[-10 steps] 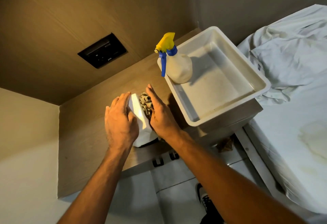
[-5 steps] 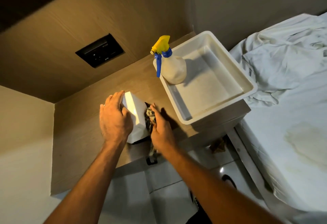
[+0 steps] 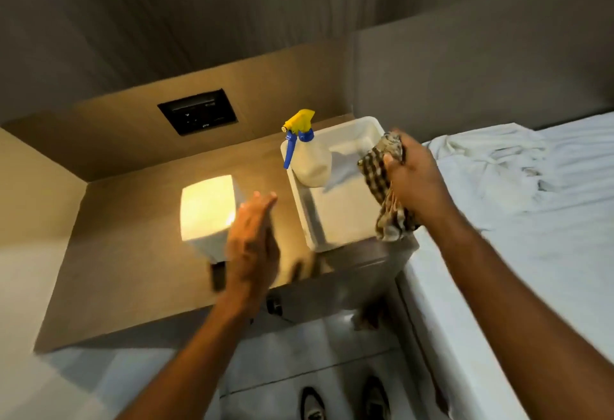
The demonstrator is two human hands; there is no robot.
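A lit white cube lamp (image 3: 207, 208) stands on the wooden bedside shelf (image 3: 133, 253). My left hand (image 3: 254, 247) hovers just right of the lamp with straight fingers, holding nothing. My right hand (image 3: 410, 170) grips a brown checked cloth (image 3: 387, 193) above the right side of a white plastic tub (image 3: 310, 220). The cloth hangs down over the tub's right rim. A spray bottle (image 3: 310, 157) with a yellow and blue trigger head leans in the tub's far left corner.
A black socket panel (image 3: 197, 115) is set in the wooden back wall. A bed with rumpled white sheets (image 3: 518, 193) fills the right side. Below lie a tiled floor and my shoes (image 3: 344, 401).
My right hand has lifted the checked cloth from beside the lamp and carried it right, over the tub. My left hand has come off the lamp. The camera view has tilted up.
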